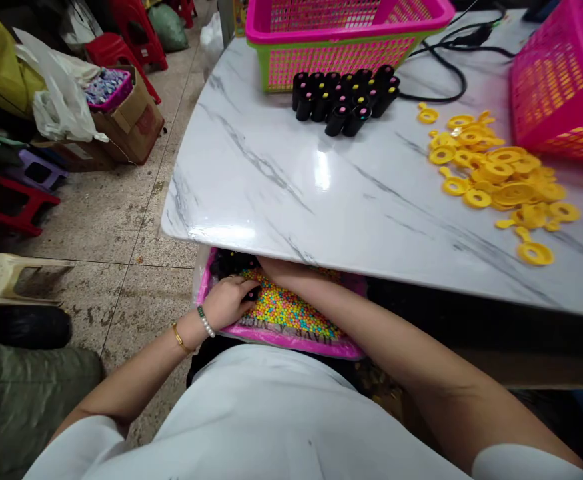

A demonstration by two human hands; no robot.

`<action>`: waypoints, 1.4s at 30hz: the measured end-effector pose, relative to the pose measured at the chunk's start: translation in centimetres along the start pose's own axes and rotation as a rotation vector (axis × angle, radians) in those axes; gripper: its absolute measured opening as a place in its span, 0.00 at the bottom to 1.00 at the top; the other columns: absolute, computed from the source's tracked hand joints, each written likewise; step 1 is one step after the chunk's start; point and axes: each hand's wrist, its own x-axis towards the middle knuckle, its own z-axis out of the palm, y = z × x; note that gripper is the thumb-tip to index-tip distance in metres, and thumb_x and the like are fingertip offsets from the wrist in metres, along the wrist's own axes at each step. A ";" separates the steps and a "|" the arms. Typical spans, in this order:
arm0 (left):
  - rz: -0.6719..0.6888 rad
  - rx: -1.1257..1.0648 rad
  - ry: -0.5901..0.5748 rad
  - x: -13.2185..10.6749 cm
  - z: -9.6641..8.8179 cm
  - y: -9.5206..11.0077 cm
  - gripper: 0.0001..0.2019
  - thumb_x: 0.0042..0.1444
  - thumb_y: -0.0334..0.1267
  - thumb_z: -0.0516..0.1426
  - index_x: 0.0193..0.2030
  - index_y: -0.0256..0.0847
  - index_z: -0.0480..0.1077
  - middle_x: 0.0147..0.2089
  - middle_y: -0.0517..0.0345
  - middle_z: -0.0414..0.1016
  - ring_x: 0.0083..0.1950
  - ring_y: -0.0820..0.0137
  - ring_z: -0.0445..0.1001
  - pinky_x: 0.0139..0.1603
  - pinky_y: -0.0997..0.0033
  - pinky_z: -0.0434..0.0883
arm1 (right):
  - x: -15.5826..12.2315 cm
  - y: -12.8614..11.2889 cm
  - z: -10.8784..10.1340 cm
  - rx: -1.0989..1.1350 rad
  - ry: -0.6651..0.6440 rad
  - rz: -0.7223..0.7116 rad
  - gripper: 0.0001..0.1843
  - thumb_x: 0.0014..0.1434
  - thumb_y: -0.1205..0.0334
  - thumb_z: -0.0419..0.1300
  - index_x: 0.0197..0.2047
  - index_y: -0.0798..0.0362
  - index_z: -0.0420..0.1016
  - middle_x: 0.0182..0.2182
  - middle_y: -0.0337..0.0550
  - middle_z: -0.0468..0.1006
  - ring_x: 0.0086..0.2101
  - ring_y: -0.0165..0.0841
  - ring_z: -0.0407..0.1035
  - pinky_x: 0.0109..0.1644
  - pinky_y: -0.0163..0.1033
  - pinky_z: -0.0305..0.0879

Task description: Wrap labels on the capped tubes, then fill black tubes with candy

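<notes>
My left hand [228, 301] is closed around a small black cylinder [252, 294] with a pink dot on its end. It rests over a pink-rimmed tray [316, 347] holding many small coloured beads [291, 308], mostly yellow, orange, green and blue. My right forearm [331, 293] crosses above the beads, and its wrist goes under the table edge, so the fingers are hidden. More black cylinders [231, 261] lie in the tray's far left corner, partly under the table. On the table, a cluster of similar black cylinders [341, 100] stands upright, showing pink and yellow dots on top.
Over the tray juts the marbled white table [271, 180]. Yellow plastic rings with tabs [511, 177] lie piled at its right. A pink and green basket [341, 40], a pink basket [561, 87] and a black cable [464, 77] are farther back. Stools [6, 280] stand left.
</notes>
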 end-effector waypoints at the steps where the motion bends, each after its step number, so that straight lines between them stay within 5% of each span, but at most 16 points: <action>1: 0.011 -0.011 0.010 0.2 0.0 0.3 0.19 0.59 0.37 0.62 0.57 0.38 0.73 0.44 0.48 0.78 0.48 0.60 0.76 0.53 0.59 0.74 | -0.2 -0.1 -0.3 0.006 -0.007 0.006 0.23 0.66 0.70 0.49 0.61 0.44 0.69 0.55 0.42 0.77 0.61 0.39 0.65 0.70 0.49 0.57; 6: 0.090 0.069 0.110 0.4 -1.1 2.8 0.11 0.58 0.39 0.62 0.43 0.34 0.74 0.45 0.44 0.74 0.49 0.56 0.72 0.51 0.57 0.73 | -4.5 -0.1 -2.9 0.022 -0.054 0.014 0.16 0.61 0.69 0.57 0.51 0.48 0.73 0.50 0.44 0.80 0.53 0.40 0.72 0.62 0.46 0.66; 10: 0.080 0.125 0.009 1.3 -0.8 4.2 0.09 0.60 0.36 0.60 0.44 0.32 0.73 0.43 0.43 0.74 0.46 0.55 0.74 0.48 0.57 0.74 | -9.9 0.9 -4.6 0.098 -0.016 0.065 0.18 0.57 0.69 0.59 0.52 0.50 0.73 0.47 0.45 0.81 0.48 0.40 0.76 0.56 0.46 0.71; 16: 0.115 0.089 -0.105 3.8 1.3 4.4 0.12 0.58 0.40 0.64 0.43 0.33 0.76 0.43 0.44 0.76 0.43 0.58 0.77 0.44 0.63 0.74 | -14.7 2.9 -3.2 0.082 -0.129 0.132 0.22 0.55 0.73 0.61 0.54 0.53 0.75 0.48 0.50 0.81 0.49 0.41 0.77 0.54 0.47 0.72; 23: 0.186 0.161 -0.109 2.4 0.3 4.9 0.11 0.60 0.36 0.61 0.47 0.32 0.76 0.45 0.43 0.75 0.48 0.55 0.74 0.50 0.58 0.72 | -14.7 2.1 -3.0 0.005 -0.166 0.178 0.18 0.56 0.71 0.64 0.50 0.54 0.79 0.47 0.51 0.81 0.49 0.42 0.75 0.53 0.45 0.71; 29: 0.154 0.125 -0.111 2.6 0.9 4.6 0.13 0.59 0.35 0.63 0.50 0.34 0.75 0.45 0.45 0.75 0.47 0.58 0.74 0.49 0.61 0.71 | -15.4 1.5 -4.2 0.021 -0.084 0.380 0.19 0.67 0.57 0.57 0.58 0.52 0.74 0.33 0.45 0.84 0.31 0.37 0.78 0.37 0.38 0.72; 34: 0.173 0.105 -0.122 2.8 0.9 4.3 0.11 0.60 0.37 0.62 0.48 0.35 0.76 0.45 0.45 0.76 0.47 0.58 0.75 0.50 0.61 0.71 | -15.2 2.0 -4.9 -0.265 -0.134 0.072 0.23 0.65 0.71 0.55 0.61 0.45 0.74 0.58 0.48 0.77 0.54 0.45 0.72 0.51 0.46 0.72; 38: 0.189 0.150 -0.145 2.9 0.2 4.5 0.10 0.60 0.36 0.61 0.46 0.33 0.77 0.45 0.44 0.76 0.47 0.57 0.74 0.51 0.59 0.71 | -14.2 2.0 -4.6 -0.310 -0.294 -0.012 0.19 0.64 0.72 0.57 0.54 0.50 0.79 0.49 0.51 0.82 0.51 0.48 0.72 0.48 0.48 0.74; 42: 0.170 0.084 -0.150 3.3 0.4 4.8 0.09 0.60 0.34 0.61 0.44 0.32 0.78 0.43 0.43 0.76 0.46 0.56 0.75 0.51 0.57 0.71 | -14.1 1.6 -3.6 -0.267 -0.278 0.031 0.16 0.64 0.70 0.58 0.53 0.52 0.79 0.45 0.54 0.81 0.48 0.47 0.73 0.47 0.48 0.73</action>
